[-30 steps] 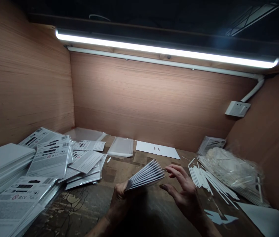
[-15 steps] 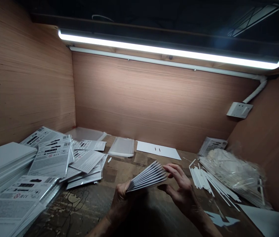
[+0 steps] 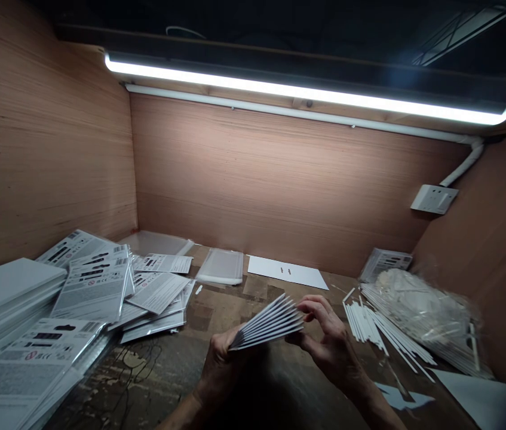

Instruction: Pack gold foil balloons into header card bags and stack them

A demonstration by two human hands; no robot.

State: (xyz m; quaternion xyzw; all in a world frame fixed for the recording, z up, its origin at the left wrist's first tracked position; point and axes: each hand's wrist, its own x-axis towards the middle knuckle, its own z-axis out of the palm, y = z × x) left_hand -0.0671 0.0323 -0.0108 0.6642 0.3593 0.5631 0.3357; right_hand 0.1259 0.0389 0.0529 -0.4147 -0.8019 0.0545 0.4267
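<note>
My left hand (image 3: 222, 357) is closed round the narrow end of a fan of thin white sticks (image 3: 268, 322), held up over the middle of the table. The sticks spread out toward the right, and their lower side is in shadow. At their far ends is my right hand (image 3: 324, 334), with curled fingers and the thumb apart from them. Its fingertips reach the edge of the fan; whether they touch it I cannot make out for certain.
Printed cards in clear sleeves (image 3: 95, 280) pile up at left beside a stack of white boards (image 3: 15, 280). Clear bags (image 3: 221, 266) and a white card (image 3: 286, 272) lie at the back. Loose white sticks (image 3: 364, 325) and a plastic bag (image 3: 423, 298) are on the right.
My right hand has shifted slightly left and up, so its fingertips are closer to the ends of the fanned sticks. My left hand keeps its hold almost unmoved.
</note>
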